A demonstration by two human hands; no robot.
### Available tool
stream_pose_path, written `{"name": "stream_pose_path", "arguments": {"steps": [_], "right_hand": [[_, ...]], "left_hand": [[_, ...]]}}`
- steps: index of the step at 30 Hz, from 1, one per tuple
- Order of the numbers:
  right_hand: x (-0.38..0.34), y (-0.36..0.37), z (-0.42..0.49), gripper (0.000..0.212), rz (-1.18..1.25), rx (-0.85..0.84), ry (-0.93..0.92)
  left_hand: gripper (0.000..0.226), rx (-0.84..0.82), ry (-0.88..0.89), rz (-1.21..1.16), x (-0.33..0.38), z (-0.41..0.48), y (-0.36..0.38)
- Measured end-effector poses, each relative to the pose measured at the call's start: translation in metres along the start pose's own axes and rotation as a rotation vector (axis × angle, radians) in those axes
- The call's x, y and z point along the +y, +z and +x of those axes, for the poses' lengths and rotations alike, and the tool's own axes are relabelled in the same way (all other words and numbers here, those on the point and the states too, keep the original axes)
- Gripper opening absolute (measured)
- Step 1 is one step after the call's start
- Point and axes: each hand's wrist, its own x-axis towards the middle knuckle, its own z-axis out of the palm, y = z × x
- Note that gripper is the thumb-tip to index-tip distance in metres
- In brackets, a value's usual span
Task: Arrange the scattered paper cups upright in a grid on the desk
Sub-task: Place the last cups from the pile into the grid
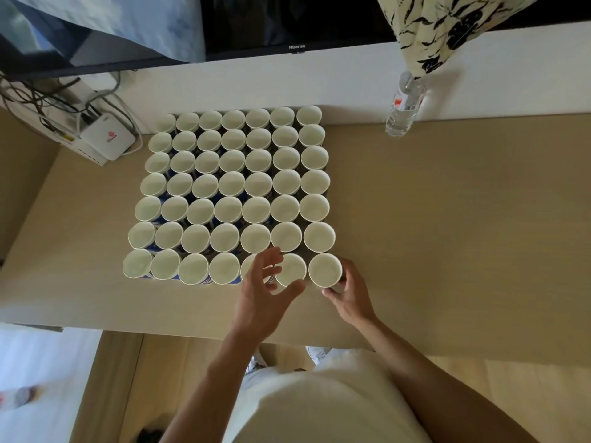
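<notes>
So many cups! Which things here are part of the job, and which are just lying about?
Part of the job: grid of paper cups, corner cup gripped by the right hand, left hand over the front row, desk.
Just lying about: water bottle, white router box, television, patterned cloth.

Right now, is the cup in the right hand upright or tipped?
Upright: the cup shows its round open mouth facing up; right hand grips it.

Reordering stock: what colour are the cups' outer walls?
Blue with white print, seen on front-row cups, head view.
</notes>
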Motion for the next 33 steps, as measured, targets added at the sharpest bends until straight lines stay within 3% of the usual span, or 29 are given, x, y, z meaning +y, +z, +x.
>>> {"name": "stream_pose_path", "arguments": {"steps": [9, 12, 17, 27, 33], "right_hand": [[0.011, -0.027, -0.006, 0.079, -0.092, -0.018, -0.011], [0.009, -0.053, -0.007, 0.074, -0.093, 0.063, -0.028], [-0.017, -0.096, -0.006, 0.063, 0.021, 0.179, -0.08], [-0.056, -0.224, -0.074, 0.054, 0.118, 0.224, -0.227], [-0.039, -0.311, -0.105, 0.042, 0.055, 0.295, -0.132]], "left_hand": [[0.068, 0.085, 0.007, -0.022, 0.016, -0.017, 0.018], [0.07, 0.096, 0.034, -0.043, 0.027, -0.024, 0.03], [0.055, 0.102, 0.096, -0.092, 0.057, -0.037, 0.051], [0.054, 0.132, 0.135, -0.283, 0.088, -0.104, 0.146], [0.049, 0.046, 0.138, -0.328, 0.117, -0.141, 0.208]]}}
